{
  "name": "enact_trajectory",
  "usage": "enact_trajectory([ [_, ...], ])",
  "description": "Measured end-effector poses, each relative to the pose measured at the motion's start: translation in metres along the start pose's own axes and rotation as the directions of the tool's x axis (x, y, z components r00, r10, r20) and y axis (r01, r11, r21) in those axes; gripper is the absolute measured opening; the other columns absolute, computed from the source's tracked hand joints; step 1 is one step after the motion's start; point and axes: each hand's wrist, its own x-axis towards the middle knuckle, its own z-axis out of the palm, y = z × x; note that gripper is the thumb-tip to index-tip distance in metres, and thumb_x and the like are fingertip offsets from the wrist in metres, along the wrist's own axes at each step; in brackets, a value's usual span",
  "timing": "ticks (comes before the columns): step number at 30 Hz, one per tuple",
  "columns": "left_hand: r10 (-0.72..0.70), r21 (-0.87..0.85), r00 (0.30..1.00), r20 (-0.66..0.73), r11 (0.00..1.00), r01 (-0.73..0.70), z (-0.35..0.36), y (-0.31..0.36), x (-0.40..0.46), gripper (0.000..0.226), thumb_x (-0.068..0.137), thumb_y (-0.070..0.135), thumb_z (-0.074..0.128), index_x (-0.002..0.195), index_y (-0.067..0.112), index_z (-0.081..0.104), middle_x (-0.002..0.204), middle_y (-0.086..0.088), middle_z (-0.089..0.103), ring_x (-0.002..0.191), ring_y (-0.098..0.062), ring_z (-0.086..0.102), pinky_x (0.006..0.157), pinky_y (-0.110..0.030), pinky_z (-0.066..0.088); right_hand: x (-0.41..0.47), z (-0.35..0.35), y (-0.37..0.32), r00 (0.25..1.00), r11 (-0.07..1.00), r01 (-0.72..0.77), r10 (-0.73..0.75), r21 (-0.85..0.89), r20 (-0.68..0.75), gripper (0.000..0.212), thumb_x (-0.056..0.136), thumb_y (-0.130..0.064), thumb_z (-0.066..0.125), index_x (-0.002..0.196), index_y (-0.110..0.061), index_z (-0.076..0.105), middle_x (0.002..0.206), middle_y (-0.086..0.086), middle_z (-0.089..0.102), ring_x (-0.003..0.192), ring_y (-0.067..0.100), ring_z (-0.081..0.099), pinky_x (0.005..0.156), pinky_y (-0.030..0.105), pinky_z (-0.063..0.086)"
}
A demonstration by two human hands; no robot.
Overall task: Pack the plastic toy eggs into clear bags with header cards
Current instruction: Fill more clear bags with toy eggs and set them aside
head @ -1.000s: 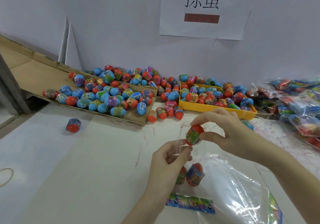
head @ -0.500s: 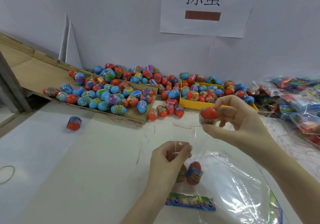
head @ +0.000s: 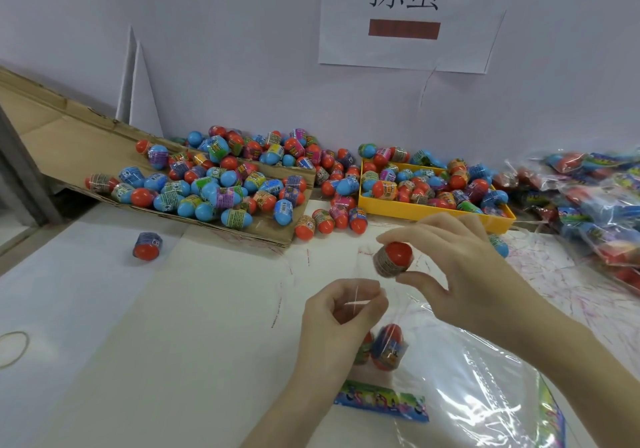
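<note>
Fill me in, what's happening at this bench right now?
A person is bagging toy eggs. The left hand pinches the mouth of a clear bag, which already has two eggs hanging in it. The right hand holds a red egg between thumb and fingers just above the bag opening, not yet in. Loose eggs lie heaped on a cardboard sheet and in a yellow tray behind; filled bags pile up on the right.
</note>
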Motion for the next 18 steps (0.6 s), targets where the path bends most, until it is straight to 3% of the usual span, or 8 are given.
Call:
enact_trajectory([
  [2,0.010,-0.004,1.000,0.006,1.000,-0.010,0.000,0.000,0.000,0.012,0.079,0.014,0.070,0.083,0.026,0.068,0.089,0.007,0.072,0.086,-0.010,0.068,0.069,-0.014,0.052,-0.001,-0.003,0.001,0.999,0.998,0.008,-0.011,0.066,0.049,0.045,0.056,-0.015,0.087,0.096,-0.018,0.066,0.083,-0.006,0.064,0.079,0.014,0.047,0.067,0.022,0.031],
  [5,0.024,-0.005,1.000,0.013,1.000,-0.024,-0.001,-0.001,-0.001,0.018,0.079,0.013,0.070,0.082,0.030,0.066,0.085,0.011,0.073,0.082,-0.006,0.068,0.066,-0.011,0.051,0.000,-0.008,0.005,0.990,0.985,-0.056,0.035,0.161,0.135,0.032,0.069,-0.031,0.078,0.099,-0.028,0.065,0.087,-0.019,0.052,0.089,0.009,0.040,0.074,0.029,0.027],
  [10,0.028,0.000,0.999,0.028,1.000,-0.028,-0.001,0.001,-0.001,0.021,0.078,0.012,0.071,0.082,0.032,0.065,0.079,0.022,0.071,0.075,0.006,0.065,0.059,-0.005,0.047,0.010,-0.010,0.009,0.957,0.985,-0.118,0.079,0.124,0.280,0.025,0.075,-0.051,0.062,0.096,-0.048,0.049,0.087,-0.035,0.043,0.091,0.002,0.028,0.075,0.025,0.013],
  [13,0.013,0.032,0.999,0.040,0.999,-0.014,0.000,0.000,-0.002,0.022,0.076,0.017,0.073,0.082,0.036,0.062,0.073,0.031,0.067,0.075,0.013,0.062,0.057,-0.001,0.045,0.015,-0.009,0.011,0.930,0.983,-0.143,0.093,0.119,0.355,0.029,0.074,-0.056,0.057,0.102,-0.051,0.048,0.089,-0.034,0.044,0.095,0.002,0.027,0.072,0.027,0.013],
  [18,0.050,0.057,0.996,0.072,0.997,-0.054,-0.001,0.000,-0.002,0.023,0.075,0.019,0.074,0.083,0.038,0.062,0.078,0.028,0.067,0.078,0.011,0.061,0.059,-0.002,0.046,0.022,-0.007,0.012,0.879,0.969,-0.202,0.117,0.139,0.463,0.033,0.063,-0.066,0.038,0.093,-0.052,0.042,0.092,-0.026,0.050,0.096,0.003,0.029,0.073,0.030,0.016],
])
